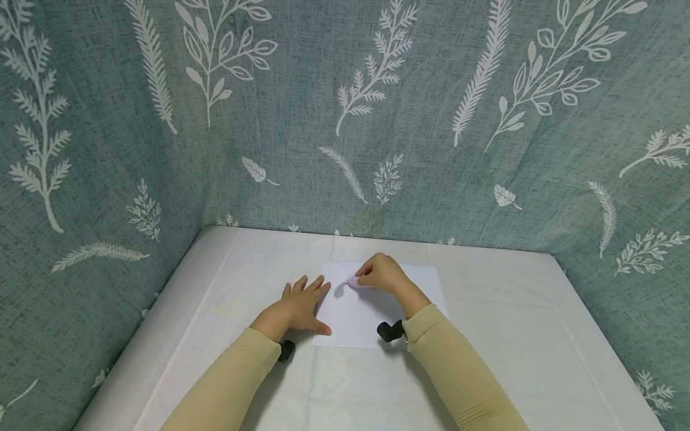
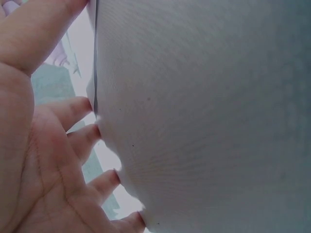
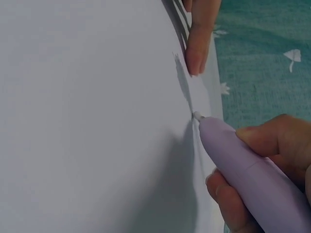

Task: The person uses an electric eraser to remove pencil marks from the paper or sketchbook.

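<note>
A white sheet of paper (image 1: 350, 329) lies on the white-covered table. My right hand (image 1: 381, 274) pinches a thick lilac pen-shaped tool (image 3: 248, 170), which looks like an electric eraser. Its small white tip touches the paper, or nearly so, beside a grey patch (image 1: 339, 291) with a ragged end, seen also in the right wrist view. At the sheet's left edge my left hand (image 1: 296, 309) rests with fingers spread, the thumb and fingertips on or beside the paper. In the left wrist view the palm faces the camera and the fingertips press the surface.
The white tablecloth (image 1: 517, 317) stretches to both sides of the sheet. Blue-green leaf-patterned fabric (image 1: 302, 108) hangs behind and at the sides. A black wrist camera (image 1: 390, 331) sits under the right sleeve, another (image 1: 287, 351) under the left.
</note>
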{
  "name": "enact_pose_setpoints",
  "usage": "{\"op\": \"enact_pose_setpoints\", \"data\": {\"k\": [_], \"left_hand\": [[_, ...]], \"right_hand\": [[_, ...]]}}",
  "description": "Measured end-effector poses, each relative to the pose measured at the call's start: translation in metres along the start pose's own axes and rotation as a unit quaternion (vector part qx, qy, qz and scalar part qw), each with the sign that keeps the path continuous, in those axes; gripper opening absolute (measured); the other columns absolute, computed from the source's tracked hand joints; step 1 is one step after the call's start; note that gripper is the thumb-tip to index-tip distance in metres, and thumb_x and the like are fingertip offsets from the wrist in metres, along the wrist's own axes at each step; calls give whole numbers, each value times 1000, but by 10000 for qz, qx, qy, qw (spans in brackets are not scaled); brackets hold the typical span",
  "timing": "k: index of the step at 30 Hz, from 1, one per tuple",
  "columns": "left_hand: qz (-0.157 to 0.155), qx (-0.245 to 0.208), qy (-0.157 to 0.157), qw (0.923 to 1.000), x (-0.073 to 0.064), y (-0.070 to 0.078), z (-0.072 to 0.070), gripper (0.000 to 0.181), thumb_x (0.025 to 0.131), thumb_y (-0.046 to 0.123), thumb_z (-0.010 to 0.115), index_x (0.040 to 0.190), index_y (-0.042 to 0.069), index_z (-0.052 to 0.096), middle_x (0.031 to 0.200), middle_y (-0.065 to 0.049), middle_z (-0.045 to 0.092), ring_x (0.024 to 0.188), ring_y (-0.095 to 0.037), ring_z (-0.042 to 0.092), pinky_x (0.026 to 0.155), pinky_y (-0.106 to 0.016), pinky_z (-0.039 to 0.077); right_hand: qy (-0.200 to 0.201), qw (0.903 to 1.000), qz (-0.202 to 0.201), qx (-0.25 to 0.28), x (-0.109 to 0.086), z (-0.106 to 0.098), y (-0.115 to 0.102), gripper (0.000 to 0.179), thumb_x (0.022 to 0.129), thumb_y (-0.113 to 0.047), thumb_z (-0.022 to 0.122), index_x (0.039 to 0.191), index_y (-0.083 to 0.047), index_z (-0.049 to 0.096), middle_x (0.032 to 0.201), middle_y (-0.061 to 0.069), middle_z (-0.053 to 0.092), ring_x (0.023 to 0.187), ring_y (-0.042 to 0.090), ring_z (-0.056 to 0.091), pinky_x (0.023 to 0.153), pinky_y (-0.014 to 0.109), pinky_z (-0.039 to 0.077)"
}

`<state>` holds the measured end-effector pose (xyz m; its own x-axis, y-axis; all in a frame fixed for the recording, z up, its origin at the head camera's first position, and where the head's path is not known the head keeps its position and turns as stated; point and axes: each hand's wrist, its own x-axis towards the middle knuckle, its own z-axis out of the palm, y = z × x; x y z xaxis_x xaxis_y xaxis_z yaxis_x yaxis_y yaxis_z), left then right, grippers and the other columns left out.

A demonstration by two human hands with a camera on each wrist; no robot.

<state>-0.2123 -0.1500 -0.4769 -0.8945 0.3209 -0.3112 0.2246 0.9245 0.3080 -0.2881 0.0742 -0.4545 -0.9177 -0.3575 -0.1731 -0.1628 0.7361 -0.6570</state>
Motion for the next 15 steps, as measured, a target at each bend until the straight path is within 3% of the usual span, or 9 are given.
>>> {"op": "enact_pose_setpoints", "data": {"k": [6,15], "left_hand": [[-14,-37,-14,10000,0,0,1,113,68,60,85,159,16,32,167,-7,18,151,-45,8,115,-69,7],[-12,8,-17,10000,0,0,0,114,68,61,84,159,16,31,167,-8,18,151,-45,8,115,-69,7]], "right_hand": [[-156,9998,-17,75,-1,0,-1,9,83,-14,81,91,-11,82,77,-1,70,64,14,60,59,27,52],[-37,9999,44,95,-2,0,-1,8,83,-14,81,90,-12,82,77,-1,69,64,13,60,59,26,52]]}}
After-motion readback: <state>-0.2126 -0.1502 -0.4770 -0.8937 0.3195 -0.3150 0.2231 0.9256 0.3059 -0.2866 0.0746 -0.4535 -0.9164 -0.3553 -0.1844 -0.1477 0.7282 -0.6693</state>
